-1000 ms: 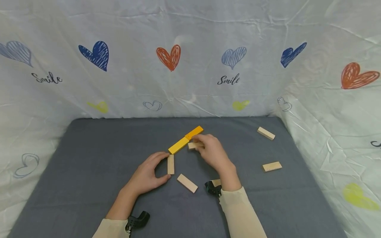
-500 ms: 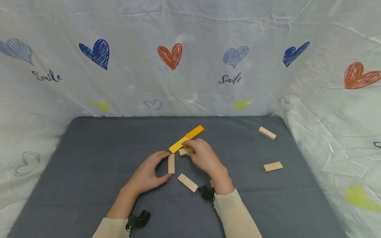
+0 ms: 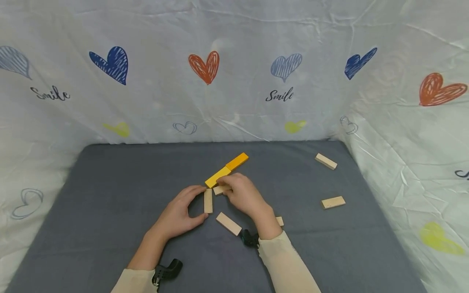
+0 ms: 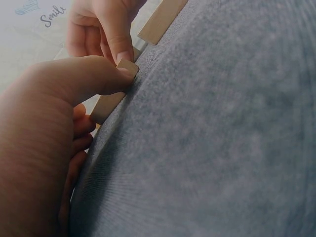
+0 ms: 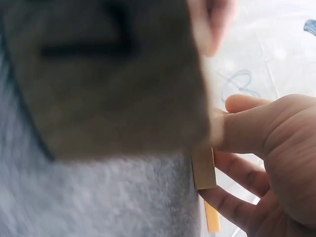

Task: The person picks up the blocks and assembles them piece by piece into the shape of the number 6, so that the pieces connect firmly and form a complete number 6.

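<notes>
Left block, pointing at tabletop's far edge, is pinched by left hand; right block, crosswise beside, by right hand.

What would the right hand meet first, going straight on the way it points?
The right hand would probably meet the nearer yellow block first, though depth there is hard to judge.

A person wears long, plain cream sleeves: the left sleeve and right sleeve both reach the wrist. At each cuff, facing the other arm, juts a small black device, the left device smooth and curved, the right device similarly dark. Left hand and right hand are bare.
</notes>
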The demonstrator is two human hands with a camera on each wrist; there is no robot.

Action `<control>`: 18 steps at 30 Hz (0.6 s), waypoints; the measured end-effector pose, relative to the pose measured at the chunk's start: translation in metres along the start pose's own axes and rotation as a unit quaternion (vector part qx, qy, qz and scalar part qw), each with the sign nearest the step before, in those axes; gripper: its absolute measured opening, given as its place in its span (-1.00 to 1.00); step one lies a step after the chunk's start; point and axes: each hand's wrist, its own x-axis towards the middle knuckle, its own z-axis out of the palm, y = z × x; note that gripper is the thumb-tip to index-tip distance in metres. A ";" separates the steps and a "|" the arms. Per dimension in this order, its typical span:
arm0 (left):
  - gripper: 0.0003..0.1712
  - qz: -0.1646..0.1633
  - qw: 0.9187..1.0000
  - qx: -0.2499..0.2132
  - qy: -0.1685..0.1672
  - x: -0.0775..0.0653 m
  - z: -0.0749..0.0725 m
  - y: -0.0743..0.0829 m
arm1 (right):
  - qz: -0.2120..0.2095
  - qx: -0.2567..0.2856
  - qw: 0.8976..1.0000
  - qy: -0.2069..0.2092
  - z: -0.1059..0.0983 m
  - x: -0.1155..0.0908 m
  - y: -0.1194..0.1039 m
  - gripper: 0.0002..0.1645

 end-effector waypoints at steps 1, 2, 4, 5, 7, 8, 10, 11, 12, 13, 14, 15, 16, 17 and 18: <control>-0.10 0.000 1.000 0.000 0.000 0.000 0.000 0.000 | -0.001 0.000 1.000 0.000 0.001 0.000 0.000 -0.55; -0.11 0.001 1.000 0.000 -0.001 0.000 0.000 0.000 | -0.002 -0.002 1.000 0.001 0.001 0.000 0.000 -0.55; -0.10 0.001 1.000 -0.001 -0.001 0.000 0.000 0.000 | -0.005 -0.004 1.000 0.001 0.002 0.000 0.001 -0.56; -0.10 0.002 1.000 -0.003 -0.001 0.000 0.000 0.001 | -0.006 -0.005 1.000 0.002 0.002 0.000 0.001 -0.56; -0.10 0.002 1.000 -0.004 -0.001 0.001 0.000 0.001 | -0.006 -0.005 1.000 0.003 0.002 0.000 0.001 -0.56; -0.10 0.002 1.000 -0.004 -0.001 0.001 0.001 0.001 | -0.006 -0.005 1.000 0.004 0.002 0.000 0.001 -0.56; -0.10 0.001 1.000 -0.004 -0.001 0.001 0.000 0.001 | -0.007 -0.005 1.000 0.005 0.002 0.001 0.001 -0.56; -0.10 0.001 1.000 -0.004 -0.001 0.001 0.000 0.001 | -0.008 -0.006 1.000 0.006 0.002 0.001 0.001 -0.56; -0.10 0.001 1.000 -0.004 -0.001 0.001 0.000 0.000 | -0.009 -0.006 1.000 0.006 0.002 0.001 0.001 -0.56; -0.10 0.001 1.000 -0.004 -0.001 0.001 0.000 0.000 | -0.009 -0.007 1.000 0.007 0.003 0.001 0.000 -0.56; -0.10 0.001 1.000 -0.004 0.000 0.001 0.000 0.000 | -0.010 -0.008 1.000 0.007 0.003 0.001 0.000 -0.56; -0.10 0.000 1.000 -0.005 0.000 0.001 0.000 0.000 | -0.011 -0.008 1.000 0.006 0.003 0.001 0.000 -0.56; -0.10 -0.001 1.000 -0.005 0.000 0.001 0.000 0.000 | -0.011 -0.009 1.000 0.006 0.003 0.002 0.000 -0.55; -0.10 -0.001 1.000 -0.004 0.000 0.000 0.000 0.000 | -0.011 -0.009 1.000 0.005 0.003 0.002 0.000 -0.54; -0.11 -0.001 1.000 -0.003 0.001 0.000 0.000 0.001 | -0.011 -0.009 1.000 0.005 0.004 0.002 -0.001 -0.53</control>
